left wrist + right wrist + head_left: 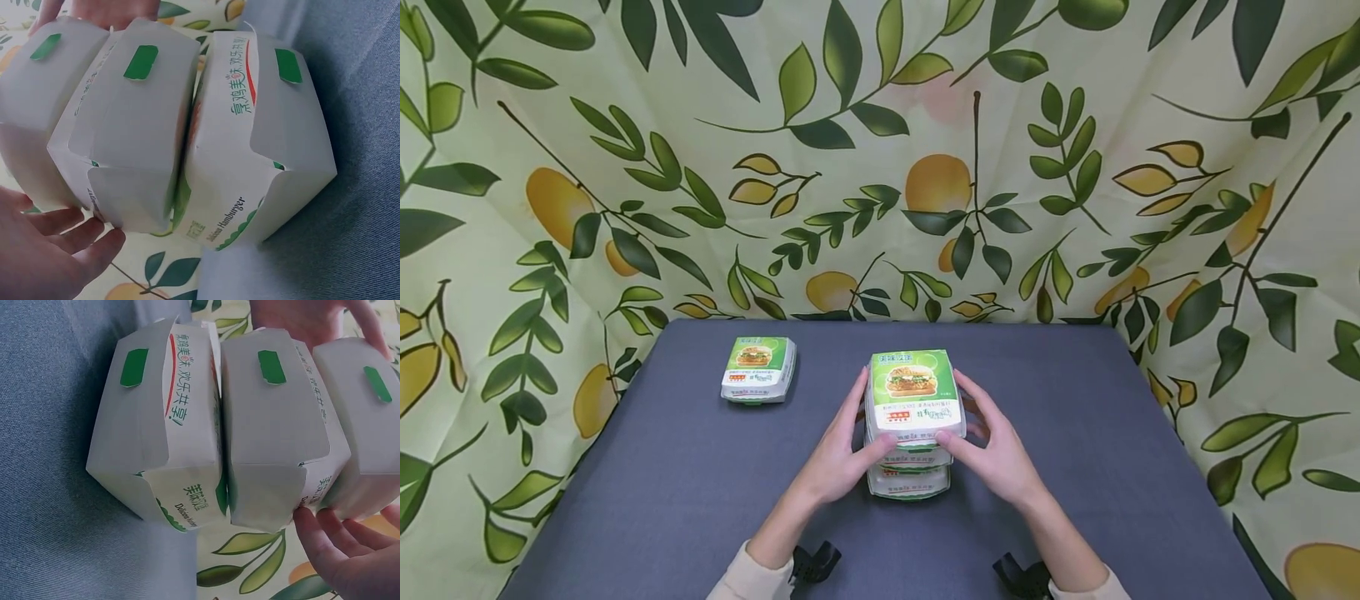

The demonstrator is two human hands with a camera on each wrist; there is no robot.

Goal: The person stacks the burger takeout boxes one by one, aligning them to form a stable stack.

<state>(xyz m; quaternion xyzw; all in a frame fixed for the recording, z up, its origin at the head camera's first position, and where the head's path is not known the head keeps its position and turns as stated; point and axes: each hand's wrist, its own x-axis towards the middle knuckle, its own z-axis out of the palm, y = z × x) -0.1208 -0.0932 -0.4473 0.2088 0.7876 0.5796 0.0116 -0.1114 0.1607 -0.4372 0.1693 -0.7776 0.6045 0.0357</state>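
In the head view, left hand point(841, 454) and right hand point(999, 456) grip the green-and-white cardboard burger box point(913, 396) topping a stack point(908, 483) on the blue-grey bench point(662, 500); left wrist, then right, show fingertips point(109, 242) near the matching middle box point(128, 125), where uneven pressure could topple everything.

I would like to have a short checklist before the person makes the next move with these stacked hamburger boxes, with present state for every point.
1. Left hand and right hand at opposite sides of the top hamburger box: ok.
2. Grip only on that box: cannot tell; fingertips lie near its seam with the middle hamburger box.
3. Bottom hamburger box standing on the table: ok.
4. Top box's lid closed: ok.
5. Separate hamburger box clear of both hands: ok, it stands farther left.
6. A hand free for other work: not ok, both are occupied.
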